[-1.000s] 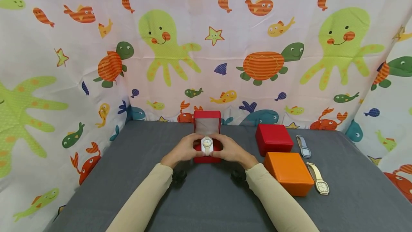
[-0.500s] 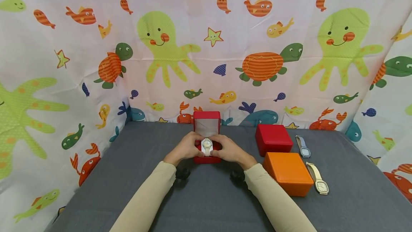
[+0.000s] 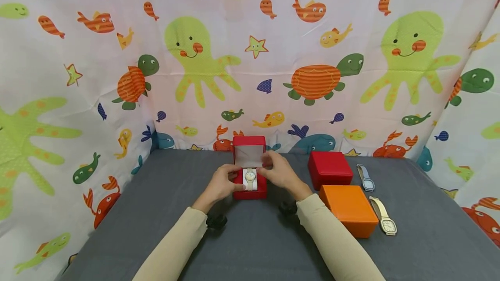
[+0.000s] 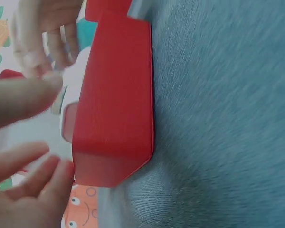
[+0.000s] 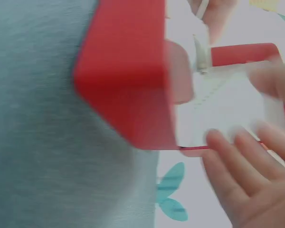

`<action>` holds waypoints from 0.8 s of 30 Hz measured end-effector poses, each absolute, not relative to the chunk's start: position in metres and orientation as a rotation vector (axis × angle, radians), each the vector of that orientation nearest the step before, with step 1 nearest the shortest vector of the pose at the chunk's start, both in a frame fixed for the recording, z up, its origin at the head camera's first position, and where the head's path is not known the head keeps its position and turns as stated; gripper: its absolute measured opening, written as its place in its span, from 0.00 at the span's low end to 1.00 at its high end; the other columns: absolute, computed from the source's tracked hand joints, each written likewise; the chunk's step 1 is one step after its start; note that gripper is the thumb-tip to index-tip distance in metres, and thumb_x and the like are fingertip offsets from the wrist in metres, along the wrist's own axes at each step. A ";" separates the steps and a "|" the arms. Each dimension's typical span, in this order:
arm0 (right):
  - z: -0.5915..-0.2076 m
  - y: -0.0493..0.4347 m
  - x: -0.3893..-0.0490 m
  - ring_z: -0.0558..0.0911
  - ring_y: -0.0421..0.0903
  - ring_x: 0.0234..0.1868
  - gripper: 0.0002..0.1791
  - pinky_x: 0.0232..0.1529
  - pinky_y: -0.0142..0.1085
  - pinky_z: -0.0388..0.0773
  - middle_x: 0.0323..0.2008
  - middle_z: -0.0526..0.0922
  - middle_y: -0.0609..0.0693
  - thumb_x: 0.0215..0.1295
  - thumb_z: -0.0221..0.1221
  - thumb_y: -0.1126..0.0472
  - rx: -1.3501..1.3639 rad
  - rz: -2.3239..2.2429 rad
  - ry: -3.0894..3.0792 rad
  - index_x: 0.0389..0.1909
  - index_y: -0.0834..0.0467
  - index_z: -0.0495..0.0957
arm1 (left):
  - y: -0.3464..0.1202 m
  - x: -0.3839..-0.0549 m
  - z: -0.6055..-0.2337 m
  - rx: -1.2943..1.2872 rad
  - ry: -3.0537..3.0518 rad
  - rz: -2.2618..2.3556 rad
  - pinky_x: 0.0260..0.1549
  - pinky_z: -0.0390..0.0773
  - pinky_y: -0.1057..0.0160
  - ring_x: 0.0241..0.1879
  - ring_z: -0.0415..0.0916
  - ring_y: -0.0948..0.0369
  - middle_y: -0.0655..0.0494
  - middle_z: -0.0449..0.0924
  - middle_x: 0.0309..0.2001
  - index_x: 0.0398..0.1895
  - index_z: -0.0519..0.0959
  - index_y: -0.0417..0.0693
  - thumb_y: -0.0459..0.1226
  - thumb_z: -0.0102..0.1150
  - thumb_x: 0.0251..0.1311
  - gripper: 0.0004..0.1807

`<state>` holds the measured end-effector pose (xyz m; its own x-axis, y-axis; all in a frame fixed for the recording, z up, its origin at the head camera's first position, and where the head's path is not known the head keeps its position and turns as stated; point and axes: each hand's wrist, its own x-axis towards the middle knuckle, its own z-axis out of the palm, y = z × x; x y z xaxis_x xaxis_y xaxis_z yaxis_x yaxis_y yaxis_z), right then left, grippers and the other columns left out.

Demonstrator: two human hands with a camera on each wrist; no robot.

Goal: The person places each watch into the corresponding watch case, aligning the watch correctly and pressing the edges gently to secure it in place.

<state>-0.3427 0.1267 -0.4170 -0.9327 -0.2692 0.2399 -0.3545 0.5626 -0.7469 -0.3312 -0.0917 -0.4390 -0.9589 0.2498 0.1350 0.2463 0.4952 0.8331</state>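
A red watch box (image 3: 250, 194) stands with its lid (image 3: 248, 139) raised. Inside it a watch with a pale strap (image 3: 250, 178) sits round a white cushion (image 3: 245, 181). My left hand (image 3: 221, 184) is at the box's left side, thumb and fingers apart. In the left wrist view its thumb (image 4: 26, 97) reaches over the front near the cushion, with straight fingers beside the box wall. My right hand (image 3: 282, 172) is higher, at the right edge of the lid. The right wrist view shows its fingers (image 5: 242, 166) loosely straight beside the pale lining (image 5: 228, 104), holding nothing.
To the right are a closed red box (image 3: 330, 168) and, nearer, a closed orange box (image 3: 349, 210). Beside them on the grey cloth (image 3: 250, 246) lie a watch with a light blue strap (image 3: 366, 180) and a gold-toned watch (image 3: 385, 219). A printed curtain (image 3: 273, 73) rises behind.
My right hand has risen from the cushion's side towards the lid. My left hand has drawn slightly left, away from the watch. The watch stays in the open box.
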 end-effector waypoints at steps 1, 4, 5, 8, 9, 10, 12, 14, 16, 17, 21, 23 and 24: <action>-0.412 0.126 -0.344 0.79 0.51 0.48 0.27 0.46 0.46 0.79 0.53 0.75 0.59 0.59 0.65 0.55 0.479 1.355 -2.657 0.56 0.61 0.68 | -0.093 -0.329 -0.439 0.419 2.718 1.532 0.49 0.78 0.53 0.53 0.75 0.48 0.43 0.70 0.56 0.58 0.74 0.37 0.32 0.74 0.44 0.34; -0.398 0.124 -0.348 0.79 0.50 0.45 0.32 0.41 0.43 0.81 0.55 0.72 0.59 0.59 0.66 0.52 0.366 1.400 -2.582 0.59 0.59 0.63 | -0.094 -0.325 -0.439 0.353 2.713 1.558 0.46 0.79 0.52 0.51 0.76 0.48 0.42 0.72 0.55 0.60 0.72 0.36 0.32 0.74 0.44 0.36; -0.394 0.124 -0.350 0.79 0.49 0.44 0.35 0.40 0.42 0.82 0.57 0.70 0.59 0.59 0.66 0.50 0.356 1.384 -2.576 0.62 0.58 0.62 | -0.094 -0.323 -0.440 0.322 2.701 1.562 0.45 0.79 0.52 0.50 0.76 0.48 0.43 0.73 0.55 0.61 0.71 0.36 0.32 0.74 0.45 0.36; -0.384 0.123 -0.357 0.78 0.49 0.43 0.39 0.39 0.40 0.81 0.59 0.67 0.58 0.59 0.65 0.48 0.392 1.283 -2.610 0.68 0.54 0.59 | -0.094 -0.321 -0.443 0.241 2.671 1.547 0.42 0.81 0.53 0.49 0.76 0.49 0.43 0.75 0.53 0.62 0.70 0.36 0.33 0.74 0.45 0.38; -0.382 0.122 -0.359 0.77 0.49 0.42 0.40 0.39 0.40 0.81 0.59 0.66 0.58 0.59 0.65 0.47 0.411 1.239 -2.629 0.69 0.53 0.59 | -0.094 -0.320 -0.445 0.211 2.659 1.540 0.42 0.81 0.53 0.48 0.76 0.50 0.44 0.76 0.52 0.62 0.69 0.36 0.33 0.74 0.44 0.38; -0.380 0.122 -0.362 0.77 0.49 0.43 0.40 0.40 0.41 0.81 0.60 0.65 0.57 0.59 0.65 0.47 0.428 1.194 -2.645 0.70 0.52 0.59 | -0.094 -0.320 -0.446 0.187 2.654 1.530 0.42 0.81 0.54 0.48 0.76 0.51 0.44 0.76 0.52 0.62 0.69 0.36 0.33 0.75 0.44 0.39; -0.378 0.122 -0.367 0.76 0.51 0.47 0.39 0.44 0.43 0.80 0.60 0.65 0.57 0.60 0.64 0.47 0.467 1.113 -2.677 0.70 0.52 0.61 | -0.094 -0.319 -0.448 0.158 2.648 1.521 0.42 0.80 0.54 0.48 0.76 0.51 0.44 0.77 0.51 0.62 0.68 0.36 0.33 0.75 0.43 0.40; -0.376 0.122 -0.372 0.73 0.52 0.51 0.37 0.48 0.44 0.79 0.60 0.65 0.55 0.60 0.63 0.46 0.492 1.030 -2.708 0.68 0.52 0.63 | -0.094 -0.319 -0.450 0.160 2.644 1.525 0.42 0.80 0.54 0.47 0.76 0.51 0.44 0.77 0.50 0.62 0.68 0.35 0.33 0.75 0.43 0.39; -0.374 0.121 -0.376 0.71 0.51 0.53 0.34 0.50 0.44 0.78 0.60 0.67 0.54 0.62 0.62 0.46 0.513 0.973 -2.727 0.67 0.53 0.66 | -0.094 -0.319 -0.450 0.160 2.642 1.537 0.42 0.80 0.54 0.47 0.76 0.51 0.44 0.78 0.50 0.61 0.69 0.35 0.33 0.75 0.43 0.39; -0.373 0.120 -0.377 0.71 0.51 0.53 0.33 0.50 0.44 0.78 0.59 0.69 0.54 0.62 0.61 0.47 0.526 0.949 -2.732 0.65 0.54 0.67 | -0.094 -0.318 -0.451 0.162 2.643 1.540 0.42 0.80 0.54 0.47 0.76 0.51 0.44 0.78 0.49 0.61 0.69 0.36 0.33 0.75 0.44 0.38; -0.370 0.120 -0.381 0.74 0.49 0.44 0.28 0.43 0.40 0.79 0.50 0.74 0.54 0.64 0.60 0.49 0.592 0.909 -2.728 0.61 0.57 0.70 | -0.095 -0.318 -0.451 0.178 2.643 1.549 0.40 0.81 0.55 0.45 0.77 0.52 0.44 0.78 0.48 0.60 0.70 0.36 0.33 0.74 0.45 0.36; -0.369 0.120 -0.381 0.75 0.49 0.40 0.26 0.40 0.39 0.78 0.46 0.76 0.54 0.64 0.60 0.51 0.637 0.909 -2.718 0.59 0.59 0.71 | -0.096 -0.318 -0.451 0.191 2.651 1.550 0.40 0.81 0.55 0.45 0.77 0.52 0.44 0.78 0.48 0.59 0.71 0.35 0.33 0.74 0.44 0.36; -0.369 0.120 -0.380 0.75 0.48 0.39 0.25 0.39 0.38 0.78 0.44 0.76 0.54 0.65 0.60 0.51 0.655 0.917 -2.716 0.58 0.59 0.70 | -0.096 -0.318 -0.451 0.195 2.653 1.552 0.40 0.81 0.55 0.45 0.77 0.52 0.44 0.78 0.48 0.59 0.71 0.35 0.32 0.74 0.44 0.35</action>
<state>-0.3802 0.1203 -0.3685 -0.8818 -0.3448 0.3218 -0.4693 0.7092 -0.5261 -0.3183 -0.0957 -0.4510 -0.9901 0.1396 0.0107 0.0777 0.4844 0.8714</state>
